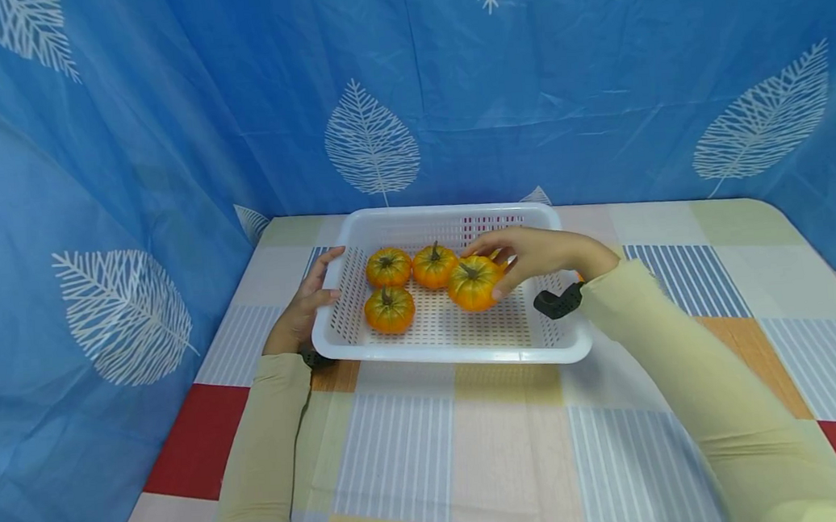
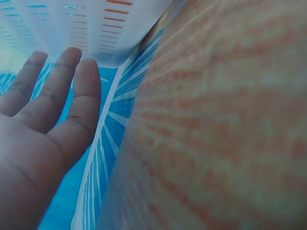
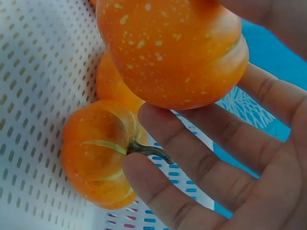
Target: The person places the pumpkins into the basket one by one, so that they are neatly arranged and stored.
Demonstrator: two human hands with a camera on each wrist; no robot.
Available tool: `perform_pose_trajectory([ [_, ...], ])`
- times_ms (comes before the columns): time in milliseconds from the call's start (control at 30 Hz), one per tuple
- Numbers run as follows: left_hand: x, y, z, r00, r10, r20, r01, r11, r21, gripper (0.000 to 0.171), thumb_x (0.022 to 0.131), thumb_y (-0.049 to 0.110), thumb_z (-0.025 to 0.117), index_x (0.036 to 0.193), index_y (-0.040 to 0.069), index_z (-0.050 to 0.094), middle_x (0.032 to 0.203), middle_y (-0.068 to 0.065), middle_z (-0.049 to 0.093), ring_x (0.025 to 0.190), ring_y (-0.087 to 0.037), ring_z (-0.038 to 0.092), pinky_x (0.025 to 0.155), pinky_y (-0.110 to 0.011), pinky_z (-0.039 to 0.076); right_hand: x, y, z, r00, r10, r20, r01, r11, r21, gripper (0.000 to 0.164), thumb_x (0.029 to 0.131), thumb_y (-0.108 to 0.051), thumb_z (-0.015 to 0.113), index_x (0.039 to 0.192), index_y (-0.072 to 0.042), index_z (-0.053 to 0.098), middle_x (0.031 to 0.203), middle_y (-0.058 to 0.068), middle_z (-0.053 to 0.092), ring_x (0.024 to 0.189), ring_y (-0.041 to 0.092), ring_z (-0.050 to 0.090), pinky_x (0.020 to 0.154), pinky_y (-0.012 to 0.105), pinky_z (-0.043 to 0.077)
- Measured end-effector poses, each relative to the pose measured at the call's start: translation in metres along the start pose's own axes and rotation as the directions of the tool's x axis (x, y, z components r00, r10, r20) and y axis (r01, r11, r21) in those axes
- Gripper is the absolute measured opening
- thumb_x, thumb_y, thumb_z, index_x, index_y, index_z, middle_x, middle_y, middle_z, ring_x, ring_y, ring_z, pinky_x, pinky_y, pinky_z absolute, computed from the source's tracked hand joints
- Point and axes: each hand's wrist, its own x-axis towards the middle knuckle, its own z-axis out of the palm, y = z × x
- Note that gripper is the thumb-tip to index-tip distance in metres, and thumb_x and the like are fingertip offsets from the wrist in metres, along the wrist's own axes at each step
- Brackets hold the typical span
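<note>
My right hand (image 1: pixel 527 255) grips a small orange pumpkin (image 1: pixel 472 285) between thumb and fingers inside a white plastic basket (image 1: pixel 454 359). Seen from the right wrist, this pumpkin (image 3: pixel 172 52) is close to the camera, with another stemmed pumpkin (image 3: pixel 98 153) below it. Three more small pumpkins lie in the basket's left half: one at back left (image 1: pixel 388 268), one at back middle (image 1: pixel 434 265), one at front left (image 1: pixel 389 310). My left hand (image 1: pixel 303 303) touches the basket's left rim. In the left wrist view, its fingers (image 2: pixel 88 91) are fairly straight against the perforated basket wall (image 2: pixel 91 33).
A patchwork-checked cloth (image 1: pixel 402 456) covers the table. Blue curtains (image 1: pixel 558 81) with white leaf prints hang behind and at the sides. Black wrist mounts (image 1: pixel 559 303) are on both arms. A sliver of orange (image 1: pixel 580 276) shows beside the right wrist, mostly hidden.
</note>
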Motion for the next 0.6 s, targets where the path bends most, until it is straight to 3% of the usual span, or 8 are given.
perform_pose_trajectory([
  [167,-0.001,-0.001,-0.002,1.0,0.013,0.01,-0.013,1.0,0.002,0.069,0.092,0.017,0.059,0.154,0.038,0.038,0.173,-0.026,0.01,0.146,-0.044,0.032,0.098,-0.04,0.056,0.007,0.002,0.002,1.0,0.022,0.015,-0.022,1.0,-0.007,0.072,0.09,-0.004,0.085,0.152,0.006,0.052,0.154,0.027,0.053,0.138,0.043,0.052,0.117,0.059,0.043],
  [467,0.0,-0.001,-0.004,1.0,-0.007,0.002,0.007,0.999,0.032,0.07,0.092,0.022,0.063,0.155,0.038,0.037,0.175,-0.025,0.009,0.146,-0.047,0.03,0.104,-0.053,0.054,0.018,0.001,0.006,0.997,0.051,0.062,-0.049,0.998,-0.028,0.073,0.089,-0.007,0.086,0.152,0.005,0.052,0.157,0.029,0.051,0.144,0.047,0.048,0.122,0.061,0.036],
  [600,0.001,-0.002,-0.003,1.0,0.001,0.008,-0.001,1.0,0.019,0.069,0.091,0.022,0.064,0.153,0.039,0.038,0.174,-0.025,0.009,0.145,-0.046,0.032,0.102,-0.051,0.055,0.023,0.004,0.009,0.995,0.051,0.087,-0.05,0.999,-0.012,0.074,0.089,-0.005,0.085,0.154,0.005,0.05,0.158,0.029,0.049,0.144,0.047,0.048,0.121,0.059,0.038],
])
